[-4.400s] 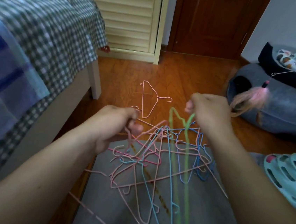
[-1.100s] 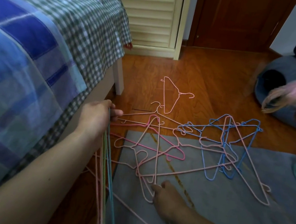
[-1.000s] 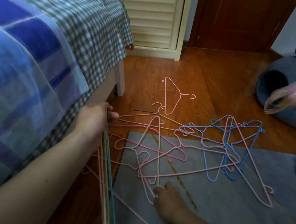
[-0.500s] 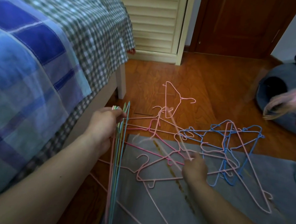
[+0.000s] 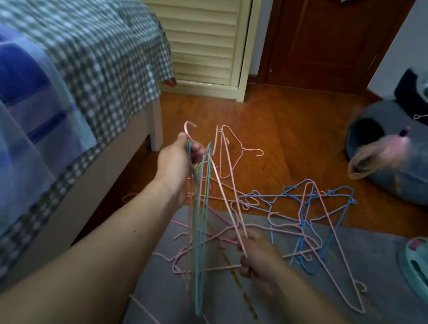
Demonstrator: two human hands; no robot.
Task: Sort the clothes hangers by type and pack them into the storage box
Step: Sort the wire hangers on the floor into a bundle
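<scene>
My left hand grips the hooks of a bundle of thin hangers, blue, green and pink, that dangles down over the grey mat. My right hand holds the lower end of a pink hanger whose hook reaches up to my left hand. A tangle of pink and blue hangers lies on the floor and mat to the right. One pink hanger lies alone on the wood floor beyond. No storage box is in view.
A bed with a checked cover fills the left side. The grey mat lies on the wood floor. A grey pet bed with a feather toy sits at right, a teal toy at the right edge.
My right hand has lifted a pink hanger out of the pile and brought its hook up to my left hand's bundle. My left hand has risen and moved right.
</scene>
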